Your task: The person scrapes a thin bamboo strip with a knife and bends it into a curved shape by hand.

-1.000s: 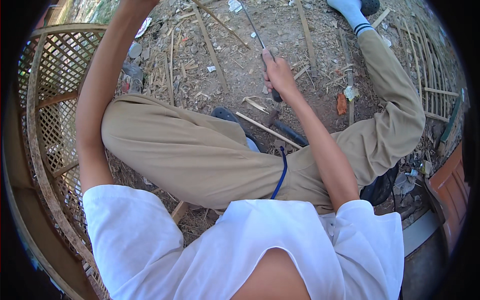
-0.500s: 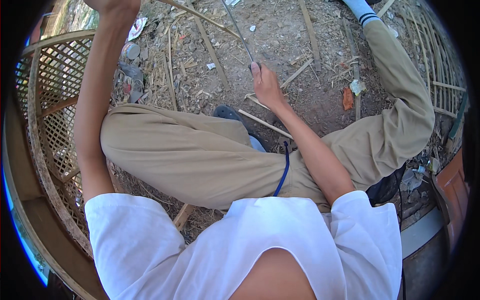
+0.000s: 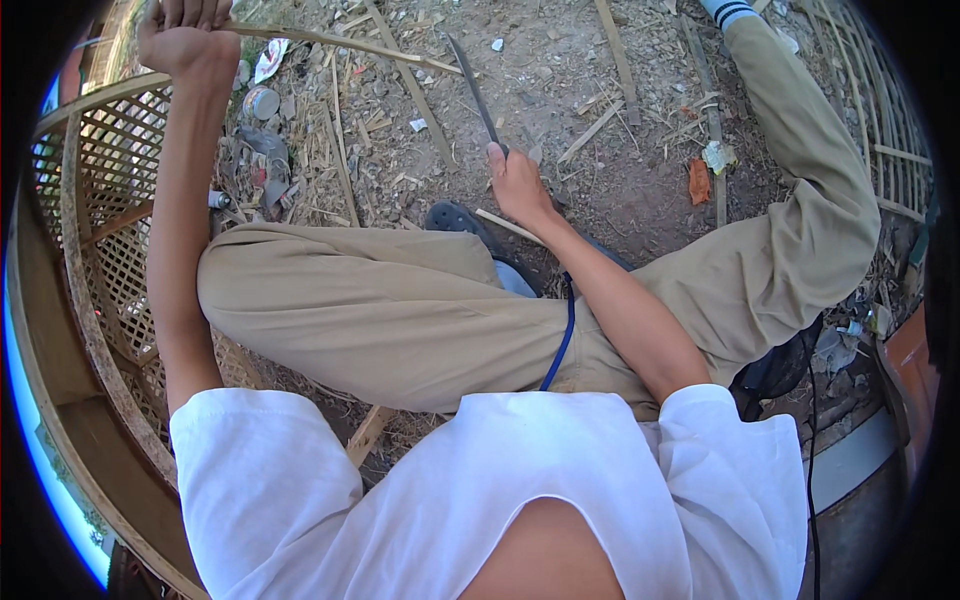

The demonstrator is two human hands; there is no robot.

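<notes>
Up at the top left of the frame, left hand (image 3: 185,40) is fisted around a bamboo strip (image 3: 350,42). Right hand (image 3: 520,185), upper middle, has its grip wrapped tight on a dark knife (image 3: 475,90) over the dirt ground (image 3: 640,170).

Left arm raised and stretched far forward, elbow nearly straight, forearm running up the left of the view. Left hand (image 3: 187,38) at the top edge, fingers curled into a closed fist, knuckles toward the camera. Right arm reaches forward over the lap, elbow slightly bent. Right hand (image 3: 520,183) lower and nearer the middle, fingers wrapped tight in a closed grip, thumb upward.
</notes>
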